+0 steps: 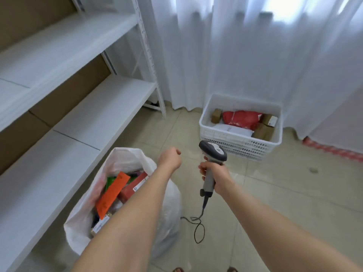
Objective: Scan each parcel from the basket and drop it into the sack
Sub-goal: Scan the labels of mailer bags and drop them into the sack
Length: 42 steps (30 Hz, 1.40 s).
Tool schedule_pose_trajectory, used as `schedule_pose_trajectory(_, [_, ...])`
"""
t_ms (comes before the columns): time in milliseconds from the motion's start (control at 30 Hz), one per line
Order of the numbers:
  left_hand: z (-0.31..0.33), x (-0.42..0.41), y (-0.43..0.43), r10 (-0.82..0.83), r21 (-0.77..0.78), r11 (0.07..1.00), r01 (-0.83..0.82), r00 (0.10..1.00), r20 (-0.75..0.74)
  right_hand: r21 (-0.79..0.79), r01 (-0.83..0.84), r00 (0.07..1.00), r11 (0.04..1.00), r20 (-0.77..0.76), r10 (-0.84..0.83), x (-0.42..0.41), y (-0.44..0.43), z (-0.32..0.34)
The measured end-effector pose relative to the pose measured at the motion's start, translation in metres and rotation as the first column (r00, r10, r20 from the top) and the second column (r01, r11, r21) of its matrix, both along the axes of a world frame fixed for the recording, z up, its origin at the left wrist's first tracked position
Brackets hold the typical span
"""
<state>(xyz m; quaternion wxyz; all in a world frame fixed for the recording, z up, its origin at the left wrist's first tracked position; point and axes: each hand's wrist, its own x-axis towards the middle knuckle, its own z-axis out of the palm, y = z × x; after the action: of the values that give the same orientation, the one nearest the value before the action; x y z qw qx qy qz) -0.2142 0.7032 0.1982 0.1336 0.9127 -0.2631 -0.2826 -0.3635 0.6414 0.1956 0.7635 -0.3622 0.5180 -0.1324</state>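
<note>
- Your sack (125,159) stands on the floor under your left arm, next to the shelf (88,118). It has many parcels in it, like an orange parcel (113,193) and a red box (133,186). So I think a good part of the job is done.
- The basket (235,148) sits farther off, by the curtain (235,55). It is not empty. It holds a red bag (242,118), a white bag (231,129) and some brown boxes (264,131). I think these are all left to scan.
- Your right hand (215,177) is wrapped tight round the handle of the scanner (213,152). The scanner's head is up, near the basket.
- Your left hand (170,159) is in the air between the sack and the basket. Its fingers are curled in, and it holds nothing that I can see.
- No parcel is in your hands now, so I think the next step is to reach into the basket for one.
</note>
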Motion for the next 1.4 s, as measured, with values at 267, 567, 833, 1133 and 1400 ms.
schedule_pose_trajectory(267, [0.056,-0.092,-0.141,-0.160,-0.087,0.983,0.164,0.986,0.051,-0.027,0.199,0.970,0.980,0.151,-0.193,-0.103,-0.132,0.056])
schedule_pose_trajectory(567, [0.062,-0.131,-0.288,-0.239,-0.183,0.954,0.238,0.971,0.016,0.050,0.247,0.965,0.968,0.080,-0.250,-0.147,-0.259,0.043])
schedule_pose_trajectory(833, [0.017,-0.098,-0.433,-0.234,-0.127,0.966,0.225,0.970,-0.059,-0.028,0.168,0.984,0.985,-0.050,-0.169,-0.112,-0.423,0.012])
schedule_pose_trajectory(1133, [-0.034,-0.075,-0.571,-0.191,-0.016,0.981,0.191,0.970,-0.153,0.008,0.166,0.971,0.986,-0.175,-0.162,-0.083,-0.571,-0.027])
schedule_pose_trajectory(1400, [-0.106,-0.049,-0.666,-0.038,0.103,0.993,0.060,0.978,-0.205,0.110,0.065,0.968,0.992,-0.246,-0.036,-0.037,-0.683,-0.105])
